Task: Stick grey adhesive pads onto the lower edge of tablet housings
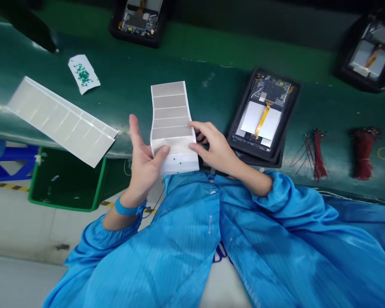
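Note:
A white backing sheet of grey rectangular stickers (170,112) is held up in front of my body. Its lower part is bare backing with a few tiny green specks. My left hand (143,164) grips the left edge, thumb on top and index finger pointing up; its other fingers are hidden beneath. At the right edge, my right hand (216,147) has its thumb and fingertips closed on the sheet. Right of the hands lies an opened tablet (261,113) showing its circuit board, white battery and yellow ribbon cable, stacked on another dark unit.
More sticker sheets (62,122) overhang the table's front edge at left, above a green bin (66,205). Behind them lies a white scrap with green bits (83,75). Red wire bundles (363,156) lie at right. Other opened tablets (139,21) sit at the back.

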Demonstrator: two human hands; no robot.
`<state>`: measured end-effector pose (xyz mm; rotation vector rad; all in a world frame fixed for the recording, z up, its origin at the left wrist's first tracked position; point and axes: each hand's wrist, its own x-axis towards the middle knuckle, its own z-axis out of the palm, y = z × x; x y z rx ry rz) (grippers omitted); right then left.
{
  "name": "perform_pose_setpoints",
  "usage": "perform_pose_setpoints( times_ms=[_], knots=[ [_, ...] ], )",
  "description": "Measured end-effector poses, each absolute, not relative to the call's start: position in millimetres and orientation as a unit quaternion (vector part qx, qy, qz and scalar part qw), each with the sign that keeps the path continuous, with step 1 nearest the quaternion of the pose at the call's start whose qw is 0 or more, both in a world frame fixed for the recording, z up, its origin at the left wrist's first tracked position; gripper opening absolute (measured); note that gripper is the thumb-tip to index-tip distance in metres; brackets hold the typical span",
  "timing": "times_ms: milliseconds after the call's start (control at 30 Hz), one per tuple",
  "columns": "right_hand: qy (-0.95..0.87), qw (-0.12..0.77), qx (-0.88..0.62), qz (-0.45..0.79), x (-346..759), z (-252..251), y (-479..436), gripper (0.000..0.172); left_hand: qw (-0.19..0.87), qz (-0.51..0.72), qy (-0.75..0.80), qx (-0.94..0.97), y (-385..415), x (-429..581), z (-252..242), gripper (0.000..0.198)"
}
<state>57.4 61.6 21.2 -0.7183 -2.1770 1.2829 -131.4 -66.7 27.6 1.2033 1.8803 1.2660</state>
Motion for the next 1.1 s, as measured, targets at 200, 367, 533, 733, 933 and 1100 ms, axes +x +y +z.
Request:
perform_pose_setpoints(
  times_ms=[200, 367, 533, 733, 933, 1100],
  knots=[
    [-0.739, 0.268, -0.289, 0.546, 46, 31, 72, 0.032, 0.341, 0.546, 0.624, 0.443, -66, -138, 31, 0.077],
    [-0.782, 0.319, -0.306, 0.439, 45, 45, 79, 0.015, 0.324, 0.521, 0.691, 0.383, -63, -148, 20, 0.049],
    [-0.775, 0.298, -0.3, 0.47, 44, 50, 82, 0.022, 0.262, 0.531, 0.702, 0.396, -54, -146, 32, 0.029],
    [-0.821, 0.295, -0.299, 0.387, 47, 48, 83, 0.027, 0.234, 0.54, 0.706, 0.393, -43, -142, 33, 0.024],
    [-0.918, 0.27, -0.253, 0.14, 57, 31, 84, 0.041, 0.265, 0.621, 0.666, 0.319, -31, -135, 34, 0.032],
    [-0.94, 0.244, -0.226, 0.071, 72, 20, 88, 0.049, 0.313, 0.657, 0.629, 0.275, -25, -131, 41, 0.032]
  ],
)
